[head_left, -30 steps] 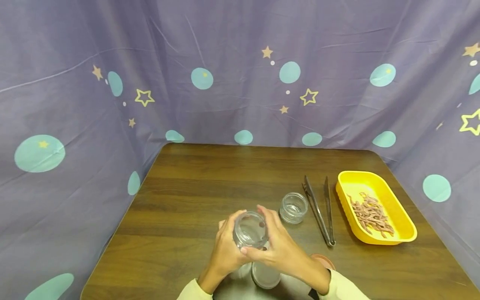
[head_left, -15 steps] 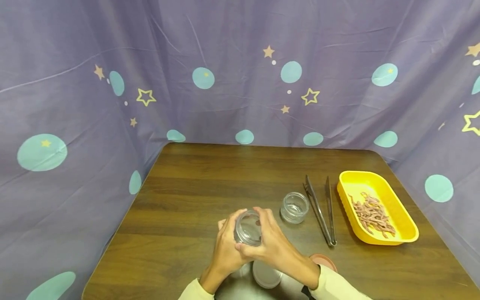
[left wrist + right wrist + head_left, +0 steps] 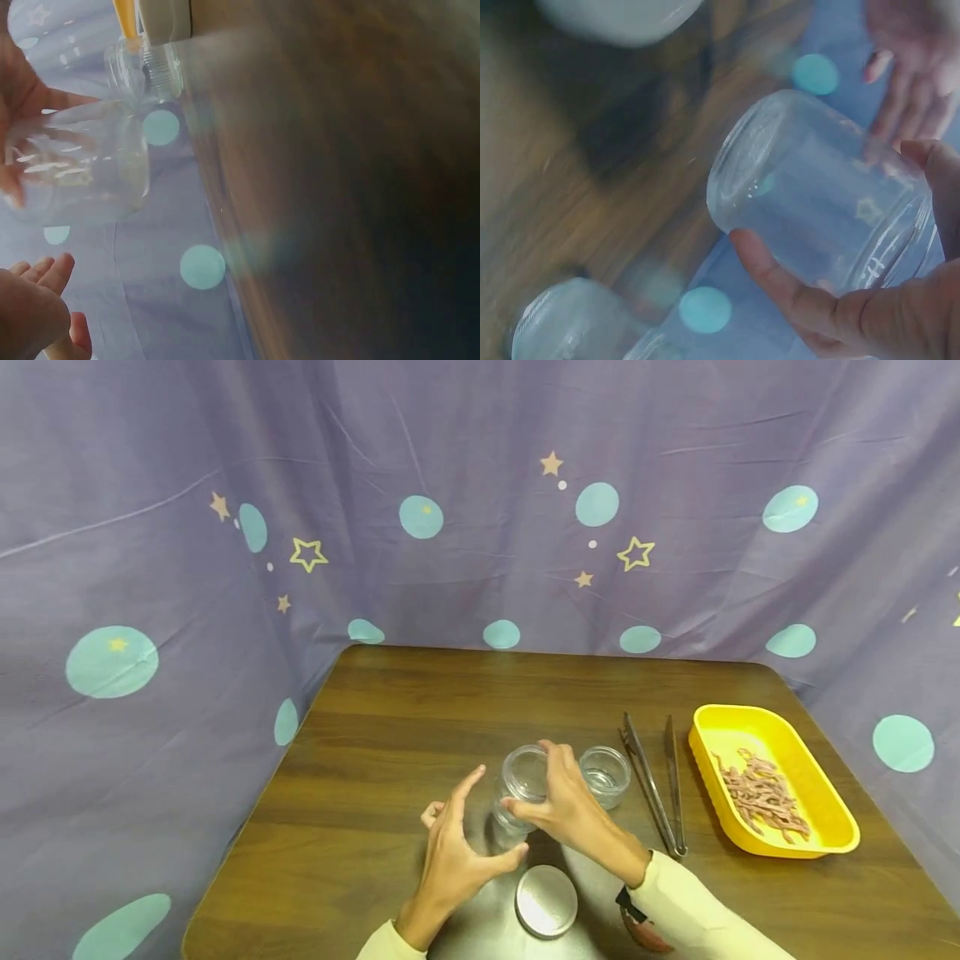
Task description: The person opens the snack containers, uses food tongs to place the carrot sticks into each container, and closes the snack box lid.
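Note:
My right hand [image 3: 573, 806] holds a clear glass jar [image 3: 523, 774] by its side, thumb and fingers spread around it. In the right wrist view the jar [image 3: 817, 187] hangs tilted above the wooden table and looks see-through, with nothing inside. My left hand [image 3: 453, 856] is apart from the jar, to its left, thumb and fingers stretched wide around air. A second, shorter glass jar [image 3: 606, 775] stands just right of my right hand. Below the hands lies a round, pale silver lid [image 3: 547, 902].
Metal tongs [image 3: 652, 789] lie spread right of the short jar. Beyond them, a yellow tray [image 3: 821, 785] holds brown strips [image 3: 765, 793]. A reddish-brown round thing [image 3: 645, 935] is partly hidden under the right sleeve [image 3: 690, 902]. A patterned purple curtain [image 3: 480, 510] stands behind the table.
The left hand has let go of the jar and opened. The right hand has carried the jar forward and slightly right, closer to the short jar. The round lid is now uncovered.

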A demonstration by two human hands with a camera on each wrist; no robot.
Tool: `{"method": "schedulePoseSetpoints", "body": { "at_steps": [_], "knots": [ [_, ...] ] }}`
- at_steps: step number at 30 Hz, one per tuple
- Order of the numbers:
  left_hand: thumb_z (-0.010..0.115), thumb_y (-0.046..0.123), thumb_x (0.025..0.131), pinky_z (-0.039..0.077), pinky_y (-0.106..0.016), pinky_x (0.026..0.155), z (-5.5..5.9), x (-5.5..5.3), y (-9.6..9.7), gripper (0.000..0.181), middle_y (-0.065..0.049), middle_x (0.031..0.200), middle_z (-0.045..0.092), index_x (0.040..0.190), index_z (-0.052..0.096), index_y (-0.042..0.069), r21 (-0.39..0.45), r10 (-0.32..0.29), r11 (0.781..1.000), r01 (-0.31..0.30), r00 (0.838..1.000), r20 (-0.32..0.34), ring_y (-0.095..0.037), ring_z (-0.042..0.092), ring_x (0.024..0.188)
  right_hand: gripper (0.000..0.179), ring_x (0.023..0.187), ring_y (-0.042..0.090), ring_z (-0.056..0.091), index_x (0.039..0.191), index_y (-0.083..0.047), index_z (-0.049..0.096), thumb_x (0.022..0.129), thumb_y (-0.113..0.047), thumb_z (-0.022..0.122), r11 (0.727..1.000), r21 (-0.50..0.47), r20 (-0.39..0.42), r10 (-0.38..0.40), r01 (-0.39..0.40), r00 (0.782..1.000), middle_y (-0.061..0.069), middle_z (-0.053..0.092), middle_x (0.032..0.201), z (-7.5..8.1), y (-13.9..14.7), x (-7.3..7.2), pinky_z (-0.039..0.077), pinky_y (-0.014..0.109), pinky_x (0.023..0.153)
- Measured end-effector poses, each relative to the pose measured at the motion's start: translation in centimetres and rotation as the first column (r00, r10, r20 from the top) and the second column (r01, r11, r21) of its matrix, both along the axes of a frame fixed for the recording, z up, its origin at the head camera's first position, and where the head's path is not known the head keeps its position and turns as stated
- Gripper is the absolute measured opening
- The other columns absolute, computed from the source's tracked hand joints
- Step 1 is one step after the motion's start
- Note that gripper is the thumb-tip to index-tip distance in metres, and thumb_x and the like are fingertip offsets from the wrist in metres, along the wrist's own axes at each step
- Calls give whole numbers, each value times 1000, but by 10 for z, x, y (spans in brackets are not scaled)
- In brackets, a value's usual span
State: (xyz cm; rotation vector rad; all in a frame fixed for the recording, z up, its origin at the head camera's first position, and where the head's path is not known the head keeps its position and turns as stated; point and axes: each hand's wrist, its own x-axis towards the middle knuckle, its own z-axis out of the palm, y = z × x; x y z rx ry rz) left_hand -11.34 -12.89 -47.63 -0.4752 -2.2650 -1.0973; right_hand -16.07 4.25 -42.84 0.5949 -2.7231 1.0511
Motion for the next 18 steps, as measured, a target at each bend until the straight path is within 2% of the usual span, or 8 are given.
{"method": "schedulePoseSetpoints", "body": {
  "at_steps": [4, 6, 9, 13, 16, 18],
  "knots": [
    [83, 39, 58, 21, -35, 84, 1, 3, -2, 91, -4, 131, 56, 135, 42, 9, 28, 32, 999, -33, 999, 27, -15, 58, 98, 96, 91, 29, 49, 133, 7, 33, 67, -48, 77, 997, 68, -60, -33, 37, 998, 20, 48, 112, -9, 1, -20, 47, 41, 79],
    [82, 37, 59, 22, -34, 85, 1, 4, -3, 88, -2, 129, 57, 133, 44, 12, 40, 42, 998, -45, 998, 51, -17, 58, 104, 97, 93, 31, 49, 133, 9, 33, 67, -47, 77, 995, 90, -51, -34, 39, 998, 21, 46, 114, -13, 0, -27, 46, 43, 81],
    [81, 34, 60, 23, -35, 85, 2, 6, -5, 83, -3, 127, 60, 132, 46, 13, 42, 56, 997, -59, 996, 67, -17, 59, 101, 96, 91, 31, 49, 133, 11, 33, 68, -44, 78, 994, 108, -18, -32, 34, 999, 22, 42, 117, -19, -3, -36, 48, 41, 79],
    [80, 29, 61, 23, -35, 84, 2, 7, -7, 79, -5, 126, 60, 131, 47, 12, 35, 65, 997, -66, 997, 41, -18, 59, 102, 96, 88, 30, 49, 132, 11, 33, 68, -42, 79, 991, 128, -7, -32, 32, 999, 22, 40, 119, -25, -6, -45, 50, 37, 74],
    [79, 25, 60, 22, -34, 85, 1, 7, -8, 78, -4, 126, 60, 130, 48, 10, 36, 59, 998, -59, 998, 9, -18, 59, 104, 94, 86, 28, 47, 132, 10, 33, 69, -42, 78, 991, 130, -3, -22, 22, 1000, 18, 39, 118, -28, -9, -49, 48, 34, 72],
    [78, 23, 60, 22, -34, 84, 1, 7, -9, 76, -3, 125, 60, 129, 49, 10, 36, 61, 997, -61, 998, -13, -17, 59, 99, 92, 85, 26, 45, 132, 10, 34, 69, -41, 78, 992, 125, -4, -4, 4, 1000, 17, 39, 116, -30, -11, -52, 46, 33, 74]
  ]
}}
